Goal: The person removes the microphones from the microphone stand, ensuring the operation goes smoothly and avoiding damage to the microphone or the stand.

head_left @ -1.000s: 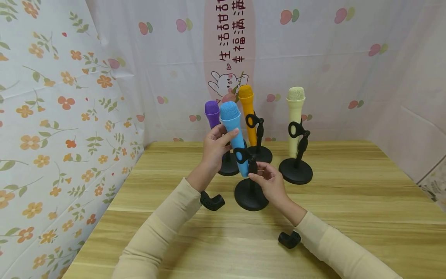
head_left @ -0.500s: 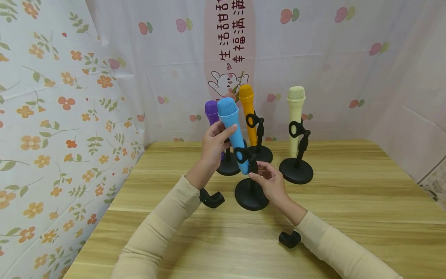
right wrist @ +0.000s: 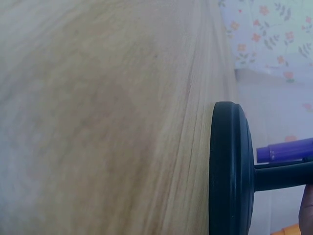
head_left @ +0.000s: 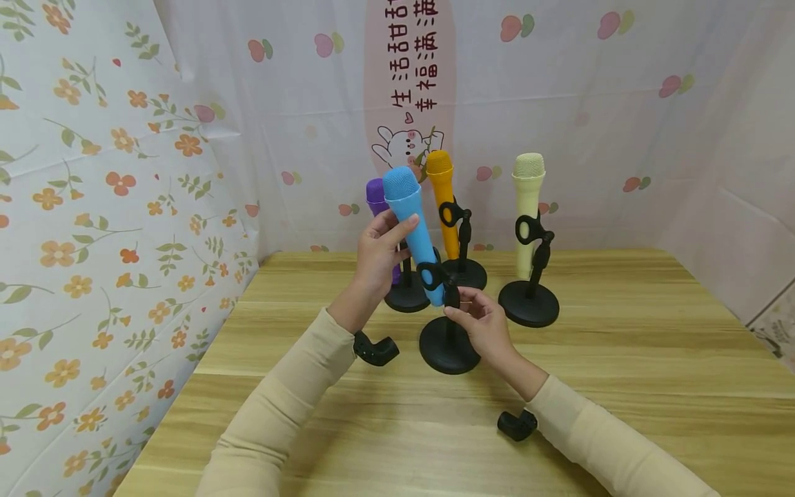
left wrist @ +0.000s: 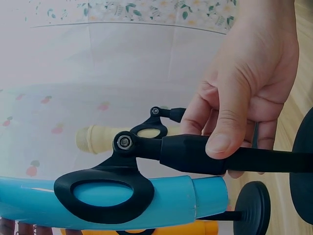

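Left hand (head_left: pixel 375 257) grips blue mic (head_left: pixel 422 245), long axis leaning left of black stand (head_left: pixel 450 351); right hand (head_left: pixel 482 321), lower, pinches stand's post (left wrist: pixel 188 154); clip (left wrist: pixel 120 171) fit unclear.

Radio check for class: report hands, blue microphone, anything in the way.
Left hand grips blue microphone; right hand grips black stand. Microphone tilted, lower part in the clip. Purple microphone partly hidden behind; no obstruction evident.
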`<state>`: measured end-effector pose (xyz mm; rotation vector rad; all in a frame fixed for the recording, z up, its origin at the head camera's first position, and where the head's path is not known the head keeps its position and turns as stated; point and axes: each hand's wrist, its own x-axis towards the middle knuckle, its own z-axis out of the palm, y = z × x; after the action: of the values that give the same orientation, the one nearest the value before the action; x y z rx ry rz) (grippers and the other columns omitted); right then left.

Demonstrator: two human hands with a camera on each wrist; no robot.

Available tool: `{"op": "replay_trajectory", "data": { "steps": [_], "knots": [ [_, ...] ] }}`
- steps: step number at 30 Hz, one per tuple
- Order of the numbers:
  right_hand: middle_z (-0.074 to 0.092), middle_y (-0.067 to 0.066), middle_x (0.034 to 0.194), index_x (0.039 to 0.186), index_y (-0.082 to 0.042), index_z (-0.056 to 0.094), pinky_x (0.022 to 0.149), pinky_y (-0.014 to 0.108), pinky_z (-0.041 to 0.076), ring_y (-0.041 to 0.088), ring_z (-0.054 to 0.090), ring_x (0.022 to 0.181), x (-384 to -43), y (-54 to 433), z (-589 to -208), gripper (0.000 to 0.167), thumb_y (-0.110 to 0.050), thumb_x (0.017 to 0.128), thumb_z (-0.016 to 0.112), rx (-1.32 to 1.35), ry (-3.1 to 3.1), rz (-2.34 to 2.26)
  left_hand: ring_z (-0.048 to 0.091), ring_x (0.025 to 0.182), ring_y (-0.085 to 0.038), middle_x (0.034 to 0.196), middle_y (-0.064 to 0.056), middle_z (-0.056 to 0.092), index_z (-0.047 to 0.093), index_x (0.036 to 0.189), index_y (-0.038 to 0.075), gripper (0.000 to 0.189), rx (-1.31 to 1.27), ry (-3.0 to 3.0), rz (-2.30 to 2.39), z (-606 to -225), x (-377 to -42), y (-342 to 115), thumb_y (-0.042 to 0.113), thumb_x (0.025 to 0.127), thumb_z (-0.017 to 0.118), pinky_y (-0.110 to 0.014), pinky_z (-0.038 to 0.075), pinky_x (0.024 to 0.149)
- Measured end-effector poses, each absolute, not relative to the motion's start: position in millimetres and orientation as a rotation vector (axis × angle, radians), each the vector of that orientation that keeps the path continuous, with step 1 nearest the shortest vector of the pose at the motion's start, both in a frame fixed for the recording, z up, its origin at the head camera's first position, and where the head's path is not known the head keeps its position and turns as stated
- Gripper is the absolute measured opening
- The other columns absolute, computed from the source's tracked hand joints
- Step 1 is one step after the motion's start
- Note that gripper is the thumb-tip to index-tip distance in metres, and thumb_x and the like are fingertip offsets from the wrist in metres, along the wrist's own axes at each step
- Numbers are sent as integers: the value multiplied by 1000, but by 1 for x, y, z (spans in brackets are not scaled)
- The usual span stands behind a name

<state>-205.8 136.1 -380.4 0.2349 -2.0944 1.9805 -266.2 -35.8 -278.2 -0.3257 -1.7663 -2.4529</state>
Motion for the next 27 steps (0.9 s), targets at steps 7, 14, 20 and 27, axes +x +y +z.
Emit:
{"op": "replay_trajectory", "data": {
  "steps": [7,14,20,27],
  "knots": [
    [62,20,104,118,8,62,77,21,50,18,59,85,-206,137,-380,33,3,87,70,232,-2110,1973,60,107,-25,118,-10,64,62,123,3,35,-299,-1736,-2478,-275,-267,-37,17,91,70,-48,49,91],
    [62,17,102,119,7,62,77,21,50,21,58,86,-206,137,-380,33,2,87,70,232,-2121,1965,60,98,-21,114,-9,64,62,122,2,35,-294,-1696,-2508,-273,-268,-40,18,92,69,-47,50,91],
    [63,15,102,118,7,62,77,21,50,19,58,85,-207,137,-381,33,2,86,71,242,-2111,1963,57,89,-17,107,-7,65,64,120,1,33,-281,-1652,-2527,-270,-268,-41,17,92,69,-47,50,91],
    [63,10,101,118,7,62,77,21,50,18,59,85,-208,138,-382,34,2,86,71,245,-2109,1972,59,88,-17,104,-5,66,64,117,2,30,-255,-1628,-2534,-267,-269,-43,17,92,70,-48,50,90]
  ]
}}
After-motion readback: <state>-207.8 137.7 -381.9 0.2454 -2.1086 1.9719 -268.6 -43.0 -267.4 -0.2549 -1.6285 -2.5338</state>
